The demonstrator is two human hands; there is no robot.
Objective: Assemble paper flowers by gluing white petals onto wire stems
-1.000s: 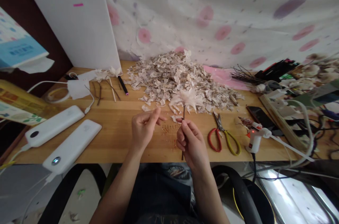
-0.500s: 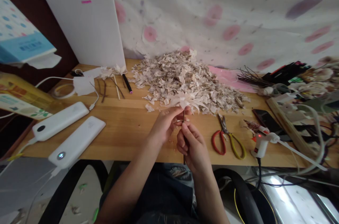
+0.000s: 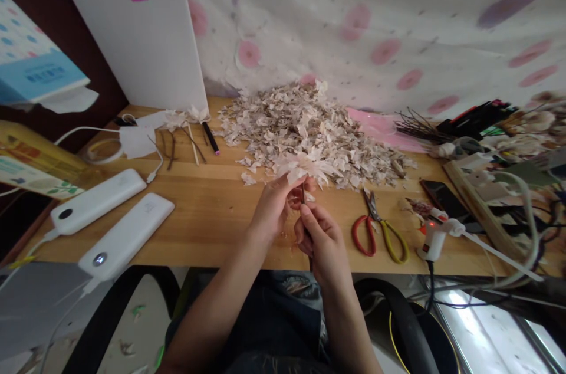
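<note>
A pale flower (image 3: pixel 305 166) with thin, papery petals tops a dark twig stem (image 3: pixel 303 192), held in front of me over the table's near part. My left hand (image 3: pixel 283 200) is closed at the top of the stem, its fingers just under the petals. Lower down, my right hand (image 3: pixel 322 232) pinches the stem between thumb and fingers, and the stem's end sticks out below it. Behind the flower lies a large heap of dry, whitish petals (image 3: pixel 300 120), which the flower partly overlaps in view.
Scissors (image 3: pixel 375 223) with red and yellow handles lie right of my hands, near a white glue gun (image 3: pixel 435 235) and a dark phone (image 3: pixel 446 200). Two white power banks (image 3: pixel 128 235) lie at left. A black marker (image 3: pixel 211 138) and twigs (image 3: pixel 172 150) are farther back.
The flower has tilted and turned a little, showing more of its petals on the left side. Both hands keep their hold on the stem. The view has shifted slightly.
</note>
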